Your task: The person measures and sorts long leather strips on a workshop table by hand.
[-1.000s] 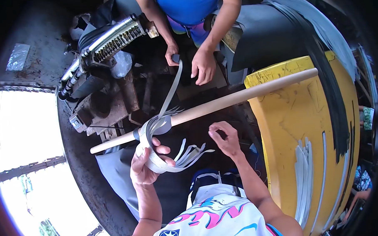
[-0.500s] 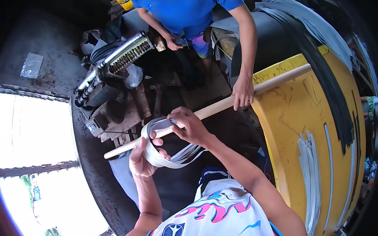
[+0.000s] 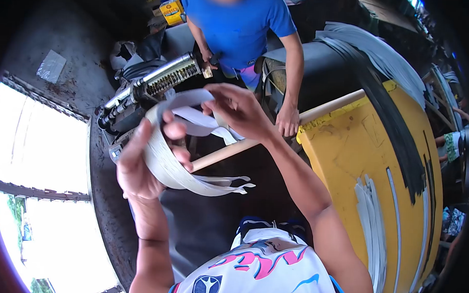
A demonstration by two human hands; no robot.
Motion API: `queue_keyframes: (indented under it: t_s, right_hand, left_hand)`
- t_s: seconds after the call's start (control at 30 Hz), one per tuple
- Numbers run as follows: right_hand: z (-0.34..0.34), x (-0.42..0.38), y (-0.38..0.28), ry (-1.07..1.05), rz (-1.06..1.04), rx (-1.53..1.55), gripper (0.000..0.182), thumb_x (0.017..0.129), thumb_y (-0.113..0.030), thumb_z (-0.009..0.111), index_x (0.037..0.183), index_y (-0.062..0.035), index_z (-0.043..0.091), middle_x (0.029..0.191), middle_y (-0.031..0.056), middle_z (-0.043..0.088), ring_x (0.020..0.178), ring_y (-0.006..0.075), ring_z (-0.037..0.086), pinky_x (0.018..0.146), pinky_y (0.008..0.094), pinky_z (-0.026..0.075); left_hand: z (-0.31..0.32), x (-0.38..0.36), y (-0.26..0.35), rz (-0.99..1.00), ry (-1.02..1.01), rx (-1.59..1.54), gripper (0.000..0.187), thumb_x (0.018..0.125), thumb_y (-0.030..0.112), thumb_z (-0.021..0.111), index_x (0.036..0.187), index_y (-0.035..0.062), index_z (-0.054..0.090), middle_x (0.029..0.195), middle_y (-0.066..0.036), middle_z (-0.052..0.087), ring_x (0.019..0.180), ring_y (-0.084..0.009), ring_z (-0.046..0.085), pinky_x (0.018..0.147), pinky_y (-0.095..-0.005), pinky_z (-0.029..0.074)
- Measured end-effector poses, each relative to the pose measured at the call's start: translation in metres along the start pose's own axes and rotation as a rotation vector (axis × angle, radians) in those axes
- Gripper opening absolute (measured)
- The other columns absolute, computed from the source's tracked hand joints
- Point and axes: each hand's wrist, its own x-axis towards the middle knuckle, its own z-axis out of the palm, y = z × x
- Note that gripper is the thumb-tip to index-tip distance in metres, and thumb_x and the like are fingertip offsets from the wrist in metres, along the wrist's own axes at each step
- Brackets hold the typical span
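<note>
A looped bundle of pale grey-white flat strips [image 3: 164, 162] hangs in front of me, its loose ends trailing to the right. My left hand [image 3: 141, 166] is wrapped round the left side of the loop, the fingers inside it. At the top right of the loop, my right hand [image 3: 239, 111] pinches the strips, its fingers curled. A long round wooden pole [image 3: 224, 155] passes behind the bundle, partly hidden by it and by my right forearm. Another person's hand [image 3: 287, 120] rests on the pole near the yellow surface.
Black strips [image 3: 395, 126] and a bunch of grey strips [image 3: 369, 218] lie on the yellow metal surface [image 3: 337, 165] at right. A machine part with a coil spring [image 3: 169, 82] stands back left. A person in a blue shirt [image 3: 236, 28] stands opposite. Bright openings lie left.
Both my hands have lifted the looped strips up and left, nearer the camera and off the pole. The view has shifted slightly. The other person's hand stays on the pole.
</note>
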Motion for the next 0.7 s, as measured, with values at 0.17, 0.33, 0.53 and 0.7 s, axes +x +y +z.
queue_keyframes:
  t_s: [0.17,0.33,0.53,0.7]
  right_hand:
    - [-0.023,0.040,-0.067,-0.193,-0.093,0.018,0.029,0.096,-0.009,0.065,0.120,0.0065,0.059,0.093,0.0032,0.061,0.081,0.0072,0.060,0.077,0.0230,0.051]
    - [-0.028,0.037,-0.147,-0.308,-0.224,0.323,0.020,0.090,-0.009,0.067,0.108,-0.0004,0.061,0.082,0.0033,0.061,0.071,0.0115,0.060,0.072,0.0287,0.052]
    - [-0.034,-0.004,-0.228,-0.294,-0.265,0.217,0.021,0.087,-0.009,0.066,0.106,0.0001,0.061,0.082,0.0026,0.060,0.074,0.0110,0.058,0.071,0.0256,0.048]
    - [-0.052,-0.080,-0.231,-0.308,-0.195,0.355,0.019,0.077,-0.006,0.069,0.094,0.0007,0.063,0.079,0.0022,0.058,0.064,0.0068,0.051,0.057,0.0227,0.040]
  left_hand:
    - [0.065,0.029,0.050,-0.114,-0.358,0.051,0.049,0.110,0.032,0.019,0.140,-0.0053,0.030,0.144,-0.030,0.047,0.118,-0.0426,0.062,0.097,-0.0652,0.049]
    - [0.165,0.034,0.078,-0.248,-0.674,0.163,0.055,0.108,0.041,0.016,0.148,0.0029,0.013,0.154,-0.023,0.036,0.133,-0.0394,0.051,0.109,-0.0699,0.032]
    - [0.282,0.011,0.086,-0.393,-0.765,0.408,0.086,0.093,0.071,0.020,0.153,0.0099,0.008,0.152,-0.018,0.036,0.132,-0.0367,0.051,0.112,-0.0653,0.032]
    - [0.289,-0.013,0.023,-0.469,-0.828,0.285,0.069,0.102,0.057,0.012,0.152,0.0104,0.007,0.157,-0.016,0.031,0.137,-0.0301,0.047,0.113,-0.0643,0.033]
